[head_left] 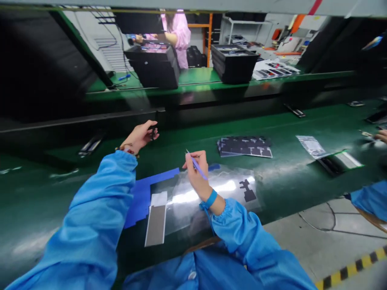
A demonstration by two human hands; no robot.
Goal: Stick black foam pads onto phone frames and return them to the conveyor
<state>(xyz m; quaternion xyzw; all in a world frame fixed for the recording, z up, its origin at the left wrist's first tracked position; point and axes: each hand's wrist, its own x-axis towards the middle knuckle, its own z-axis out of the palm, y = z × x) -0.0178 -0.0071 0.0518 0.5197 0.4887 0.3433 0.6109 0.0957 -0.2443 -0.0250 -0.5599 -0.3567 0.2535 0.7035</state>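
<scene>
My left hand (141,136) is stretched out over the far part of the green bench, fingers curled around a small dark piece (153,132) whose kind I cannot make out. My right hand (197,169) grips purple tweezers (199,168), their thin tip pointing up and away to the left. Under my right wrist lies a clear plastic sheet (187,205) with a black cut-out piece (249,191) on its right side. Blue film (140,201) is spread beside my left sleeve. A grey strip with white edges (155,225) rests near the bench's front edge.
Black patterned sheets (244,146) are stacked to the right. Beyond them lie a silvery packet (311,146) and a dark flat piece (331,164). Phone-like parts (90,144) sit farther back. Black trays (234,64) stand on the shelf; a co-worker's hand (381,136) shows at right.
</scene>
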